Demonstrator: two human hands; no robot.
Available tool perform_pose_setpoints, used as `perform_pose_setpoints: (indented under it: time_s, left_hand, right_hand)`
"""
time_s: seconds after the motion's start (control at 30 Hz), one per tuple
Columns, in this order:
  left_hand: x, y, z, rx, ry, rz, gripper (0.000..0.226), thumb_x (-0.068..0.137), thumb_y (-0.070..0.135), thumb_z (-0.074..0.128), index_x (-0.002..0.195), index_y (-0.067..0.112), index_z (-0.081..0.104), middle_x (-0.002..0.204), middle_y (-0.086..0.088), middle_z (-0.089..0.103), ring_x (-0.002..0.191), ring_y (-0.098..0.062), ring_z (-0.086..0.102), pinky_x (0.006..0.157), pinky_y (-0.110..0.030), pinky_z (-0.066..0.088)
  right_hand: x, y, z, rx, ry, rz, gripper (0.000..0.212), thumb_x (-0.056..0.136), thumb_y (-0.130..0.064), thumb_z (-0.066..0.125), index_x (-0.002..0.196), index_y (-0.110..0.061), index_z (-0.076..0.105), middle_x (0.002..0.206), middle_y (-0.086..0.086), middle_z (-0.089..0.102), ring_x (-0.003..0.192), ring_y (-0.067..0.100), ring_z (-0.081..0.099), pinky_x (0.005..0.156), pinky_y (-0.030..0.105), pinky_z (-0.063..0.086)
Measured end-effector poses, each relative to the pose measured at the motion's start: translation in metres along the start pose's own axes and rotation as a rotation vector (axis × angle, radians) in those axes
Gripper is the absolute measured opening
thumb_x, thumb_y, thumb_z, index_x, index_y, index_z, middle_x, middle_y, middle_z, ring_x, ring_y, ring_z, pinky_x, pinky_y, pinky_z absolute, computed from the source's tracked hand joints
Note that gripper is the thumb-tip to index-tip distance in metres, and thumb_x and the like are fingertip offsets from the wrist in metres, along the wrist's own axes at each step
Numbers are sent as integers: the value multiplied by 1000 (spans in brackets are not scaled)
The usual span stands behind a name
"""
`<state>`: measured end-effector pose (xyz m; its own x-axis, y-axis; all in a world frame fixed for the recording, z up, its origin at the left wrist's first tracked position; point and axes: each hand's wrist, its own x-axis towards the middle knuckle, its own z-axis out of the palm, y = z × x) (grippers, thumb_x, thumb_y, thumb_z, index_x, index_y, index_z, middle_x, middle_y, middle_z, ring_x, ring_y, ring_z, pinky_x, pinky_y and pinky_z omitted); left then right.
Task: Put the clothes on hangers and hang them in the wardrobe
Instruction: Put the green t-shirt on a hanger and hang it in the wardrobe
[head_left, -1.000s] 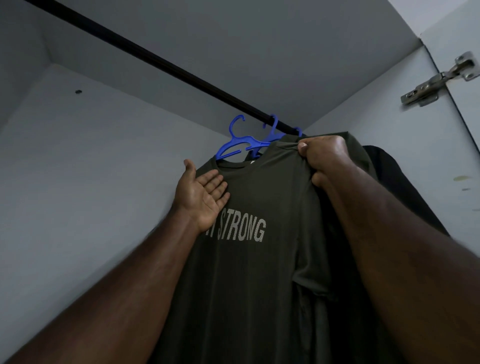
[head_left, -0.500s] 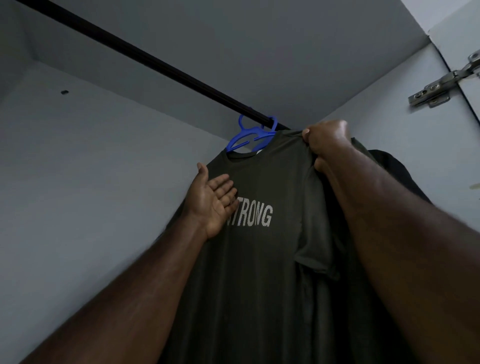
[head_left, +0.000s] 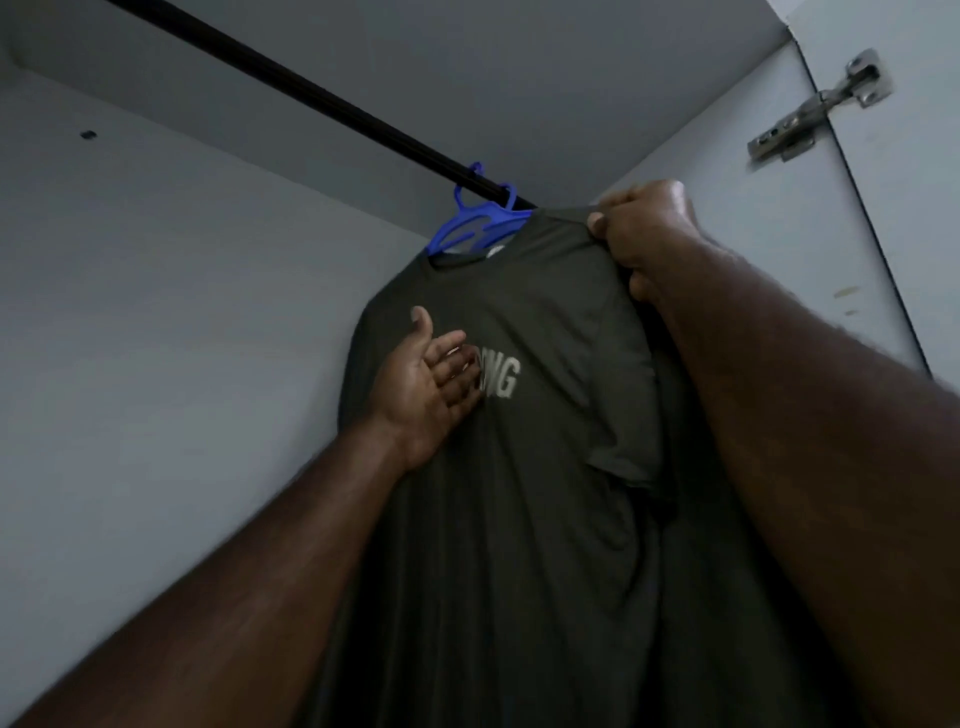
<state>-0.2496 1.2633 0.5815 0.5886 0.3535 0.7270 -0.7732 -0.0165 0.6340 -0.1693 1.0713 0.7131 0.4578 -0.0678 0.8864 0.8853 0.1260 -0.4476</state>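
A dark olive T-shirt (head_left: 545, 493) with pale lettering hangs on a blue plastic hanger (head_left: 475, 223). The hanger's hook sits over the black wardrobe rail (head_left: 311, 98), near the rail's right end. My right hand (head_left: 649, 234) grips the shirt's shoulder up by the rail. My left hand (head_left: 426, 384) lies flat, fingers straight, against the shirt's chest and covers part of the lettering. Behind the shirt, a darker garment (head_left: 727, 519) hangs mostly hidden by my right forearm.
Grey wardrobe walls close in on the left, back and right, with the ceiling panel just above the rail. A metal door hinge (head_left: 815, 111) is fixed at the upper right. The rail runs bare toward the upper left.
The hanger hook has settled over the rail. My left hand slid right across the chest, now covering more of the lettering. My right hand keeps its grip on the shoulder.
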Motion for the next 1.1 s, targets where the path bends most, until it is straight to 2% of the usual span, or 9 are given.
perform_pose_setpoints:
  time_s: [0.1, 0.23, 0.33, 0.47, 0.53, 0.63, 0.87, 1.0, 1.1]
  left_hand:
    - [-27, -16, 12, 66, 15, 52, 63, 100, 61, 39, 140, 15, 55, 138, -2, 62, 123, -16, 60, 106, -36, 45]
    - [-61, -21, 20, 263, 89, 199, 29, 101, 42, 52, 111, 21, 69, 112, 5, 73, 105, -11, 68, 88, -27, 53]
    - [-84, -19, 22, 425, 78, 293, 30, 93, 42, 61, 103, 15, 70, 93, 0, 73, 80, -11, 66, 70, -25, 52]
    - [-106, -15, 31, 496, 17, 199, 42, 85, 48, 65, 102, 11, 72, 91, -1, 74, 78, -10, 68, 63, -22, 52]
    - [-117, -13, 34, 427, -15, 121, 38, 82, 46, 69, 98, 11, 73, 92, -9, 75, 80, -18, 70, 68, -31, 56]
    - [-130, -9, 37, 321, -50, 44, 36, 82, 45, 68, 96, 12, 70, 84, -8, 72, 64, -19, 64, 52, -27, 48]
    - [-150, 5, 42, 292, 40, -7, 18, 97, 32, 63, 86, 18, 66, 72, -2, 64, 52, -14, 56, 51, -23, 36]
    - [-154, 8, 48, 219, 41, -76, 14, 95, 34, 65, 87, 22, 64, 70, 4, 63, 52, -11, 53, 52, -22, 36]
    - [-156, 11, 48, 190, 46, -105, 13, 94, 34, 66, 88, 24, 62, 70, 4, 60, 52, -10, 52, 52, -22, 36]
  right_hand:
    - [-25, 0, -2, 65, -45, -19, 21, 90, -21, 71, 108, -10, 67, 98, 5, 69, 89, 20, 69, 78, 32, 60]
    - [-59, -3, -11, 152, -207, 118, 22, 84, -24, 78, 101, -15, 67, 98, 7, 73, 86, 25, 73, 75, 44, 63]
    - [-84, -6, -21, 208, -336, 175, 21, 84, -19, 76, 101, -17, 64, 104, 8, 73, 91, 26, 73, 77, 47, 62]
    - [-114, -17, -39, 301, -531, 216, 30, 89, -15, 70, 118, -7, 64, 111, 12, 72, 94, 27, 74, 80, 44, 62]
    - [-129, -23, -50, 227, -598, 210, 30, 91, -20, 70, 118, -7, 64, 107, 12, 73, 90, 25, 75, 75, 38, 62]
    - [-150, -26, -63, 21, -672, 183, 30, 86, -30, 77, 110, -17, 65, 103, 7, 73, 85, 21, 72, 66, 32, 59]
    - [-164, -31, -83, 245, -410, 229, 10, 85, -13, 74, 95, -9, 73, 74, 1, 69, 76, 17, 68, 70, 33, 61]
    - [-172, -22, -80, 261, -478, 406, 26, 92, -23, 67, 116, -13, 66, 112, 5, 69, 104, 23, 66, 86, 44, 58]
    - [-181, -13, -73, 285, -488, 496, 26, 96, -21, 65, 119, -8, 63, 121, 16, 66, 96, 20, 67, 70, 29, 58]
